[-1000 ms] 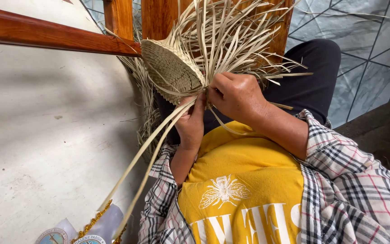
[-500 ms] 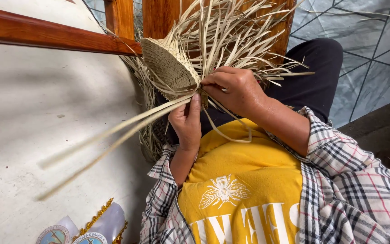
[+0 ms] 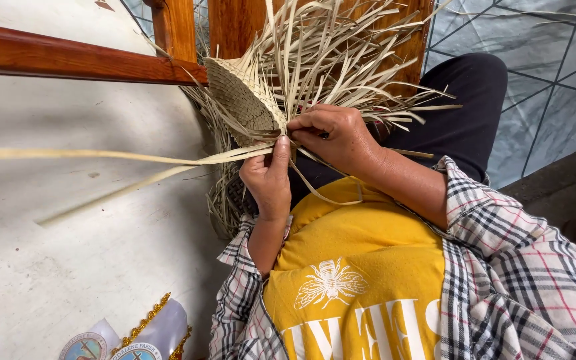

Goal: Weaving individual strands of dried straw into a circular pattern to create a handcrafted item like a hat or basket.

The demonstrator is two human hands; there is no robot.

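Swung higher since a moment ago, long palm strips (image 3: 121,159) jut from my left hand (image 3: 269,179), pinched; my right hand (image 3: 331,137) grips strands beside the woven piece (image 3: 241,97).

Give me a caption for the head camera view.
Two hands pinch pale palm strips at a half-woven piece.

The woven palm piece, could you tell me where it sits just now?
In the head view, the woven palm piece sits upper centre, just above both hands, left hand and right hand, beside the wooden rail.
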